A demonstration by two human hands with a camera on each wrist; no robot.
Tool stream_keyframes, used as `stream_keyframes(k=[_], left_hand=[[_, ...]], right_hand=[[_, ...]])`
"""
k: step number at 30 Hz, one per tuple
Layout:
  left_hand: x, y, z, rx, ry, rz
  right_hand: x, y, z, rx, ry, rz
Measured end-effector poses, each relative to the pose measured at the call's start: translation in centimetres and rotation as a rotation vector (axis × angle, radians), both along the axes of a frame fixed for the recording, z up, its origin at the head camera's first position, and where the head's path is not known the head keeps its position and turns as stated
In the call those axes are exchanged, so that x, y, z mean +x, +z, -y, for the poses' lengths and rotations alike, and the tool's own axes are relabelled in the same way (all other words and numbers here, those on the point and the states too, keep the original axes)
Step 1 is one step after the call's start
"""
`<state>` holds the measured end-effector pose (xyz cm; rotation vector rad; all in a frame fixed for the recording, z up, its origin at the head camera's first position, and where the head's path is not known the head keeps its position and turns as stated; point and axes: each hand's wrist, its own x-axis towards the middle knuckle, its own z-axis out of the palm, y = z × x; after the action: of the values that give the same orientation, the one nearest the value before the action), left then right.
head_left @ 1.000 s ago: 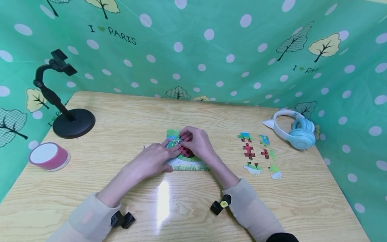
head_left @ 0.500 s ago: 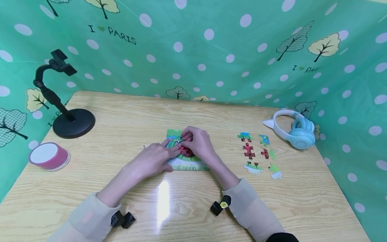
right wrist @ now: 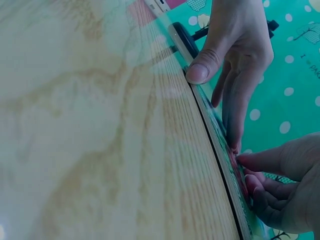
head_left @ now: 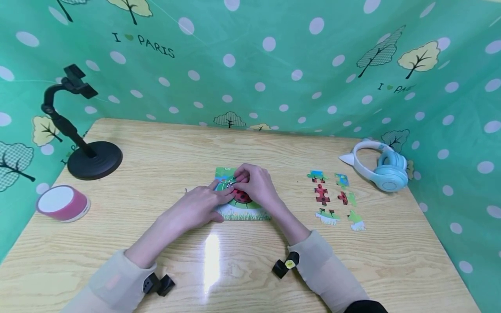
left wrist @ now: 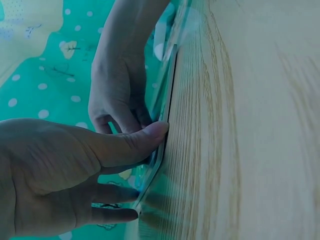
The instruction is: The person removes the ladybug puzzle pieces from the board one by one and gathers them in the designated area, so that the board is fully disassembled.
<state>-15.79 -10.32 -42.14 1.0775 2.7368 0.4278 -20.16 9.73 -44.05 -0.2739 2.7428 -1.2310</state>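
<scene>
A ladybug jigsaw puzzle (head_left: 244, 213) lies flat on the table, with a red, black-spotted body, green ground and a white grassy lower edge. My left hand (head_left: 201, 203) rests on its left side with fingers extended, the thumb by the lower left corner. From the right, my right hand (head_left: 256, 184) bends over the upper middle of the puzzle. Its thumb and forefinger pinch a small puzzle piece, mostly hidden by the fingers. In the right wrist view, the right hand's fingertips meet the puzzle surface close to the left fingertips. Both hands cover part of the picture.
Several loose puzzle pieces (head_left: 322, 194) lie in two columns to the right. Light blue headphones (head_left: 385, 174) rest at the far right. A black phone stand (head_left: 94, 158) and a pink-and-white cylinder (head_left: 64, 203) stand at left. A green patterned cloth (head_left: 250, 65) hangs behind the table.
Over the last second my right fingertips have shifted slightly to the right over the puzzle. The left hand has stayed in place, and the loose pieces lie as before.
</scene>
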Motion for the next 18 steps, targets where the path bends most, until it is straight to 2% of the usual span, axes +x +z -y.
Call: stream_keyframes(k=[7, 18], left_hand=[[-0.14, -0.08, -0.01, 0.03, 0.022, 0.042], [-0.27, -0.21, -0.02, 0.019, 0.015, 0.046]], right_hand=[[-0.04, -0.11, -0.03, 0.013, 0.0, -0.015], [-0.17, -0.11, -0.21, 0.033, 0.018, -0.031]])
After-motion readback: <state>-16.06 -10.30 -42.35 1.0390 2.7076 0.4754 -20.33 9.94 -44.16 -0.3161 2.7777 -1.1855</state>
